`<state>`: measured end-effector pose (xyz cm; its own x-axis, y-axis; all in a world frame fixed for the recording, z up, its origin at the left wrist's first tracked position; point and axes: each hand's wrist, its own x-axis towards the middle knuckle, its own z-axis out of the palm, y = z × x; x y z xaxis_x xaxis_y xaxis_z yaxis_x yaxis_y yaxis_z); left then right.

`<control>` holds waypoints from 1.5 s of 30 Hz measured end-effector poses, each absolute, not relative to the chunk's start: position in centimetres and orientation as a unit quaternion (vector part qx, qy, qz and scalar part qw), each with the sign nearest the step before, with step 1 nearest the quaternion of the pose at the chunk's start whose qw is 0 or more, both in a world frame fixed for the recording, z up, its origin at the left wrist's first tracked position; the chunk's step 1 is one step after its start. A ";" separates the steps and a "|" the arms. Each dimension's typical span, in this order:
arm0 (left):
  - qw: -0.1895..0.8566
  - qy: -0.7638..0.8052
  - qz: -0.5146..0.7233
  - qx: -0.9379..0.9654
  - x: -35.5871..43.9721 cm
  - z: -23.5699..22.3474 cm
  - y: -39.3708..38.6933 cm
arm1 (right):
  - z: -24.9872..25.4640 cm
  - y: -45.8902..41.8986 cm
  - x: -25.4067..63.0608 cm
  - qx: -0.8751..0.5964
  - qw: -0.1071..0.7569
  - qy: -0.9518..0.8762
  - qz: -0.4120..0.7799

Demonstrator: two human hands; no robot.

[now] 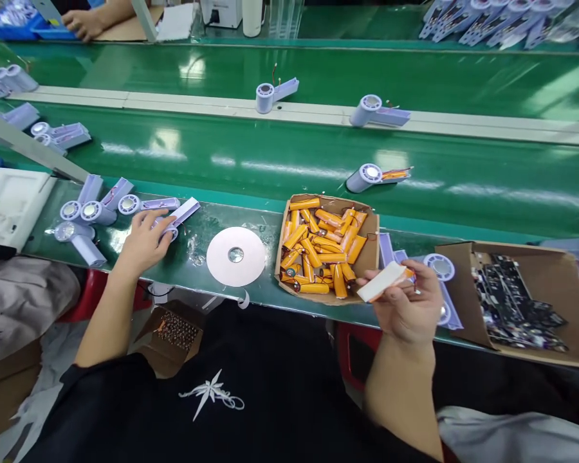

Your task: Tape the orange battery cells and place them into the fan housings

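Observation:
My right hand [410, 299] is closed around an orange-wrapped battery with a white adhesive strip [383, 280] along its upper face; thin wires show by the fingers. At the left, my left hand [147, 241] has its thumb and fingers around the round end of a lilac handheld-fan housing [186, 213], whose trough-like handle points up and right. Several similar housings [99, 211] lie just left of that hand. Between my hands are a roll of white tape [236, 273] lying flat and a cardboard box [284, 286] of orange batteries [318, 247] with wires.
A cardboard box [574, 308] of dark circuit boards stands at the right, beside more lilac housings [440, 267]. Beyond the bench runs a green conveyor [251, 154] carrying housings. Another person's hand [84, 24] rests at the far left. A box of small parts [174, 331] sits below the bench.

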<state>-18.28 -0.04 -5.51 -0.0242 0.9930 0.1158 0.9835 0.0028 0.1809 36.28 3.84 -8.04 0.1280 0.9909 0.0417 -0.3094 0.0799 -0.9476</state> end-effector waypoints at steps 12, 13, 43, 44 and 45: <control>0.094 0.730 0.119 0.667 -21.7 -5.2 3.1 | -8.6 0.6 37.5 -0.448 0.620 -0.374 0.525; 0.071 0.721 0.107 0.680 -21.6 -5.2 3.2 | -8.6 0.6 37.4 -0.447 0.619 -0.377 0.524; 0.214 0.566 0.125 0.787 0.6 -9.1 28.3 | -5.3 24.2 25.0 -0.392 0.386 -0.728 0.408; 0.207 0.571 0.125 0.784 0.9 -9.1 28.2 | -5.7 25.4 24.3 -0.390 0.359 -0.749 0.397; 0.202 0.576 0.124 0.783 1.2 -9.1 28.1 | -6.1 26.2 23.8 -0.388 0.335 -0.769 0.383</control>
<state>1.23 28.06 -9.13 0.3062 0.9512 -0.0387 0.8512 -0.2553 0.4585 23.82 26.23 -6.11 -0.4747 0.8526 0.2184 0.3397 0.4064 -0.8482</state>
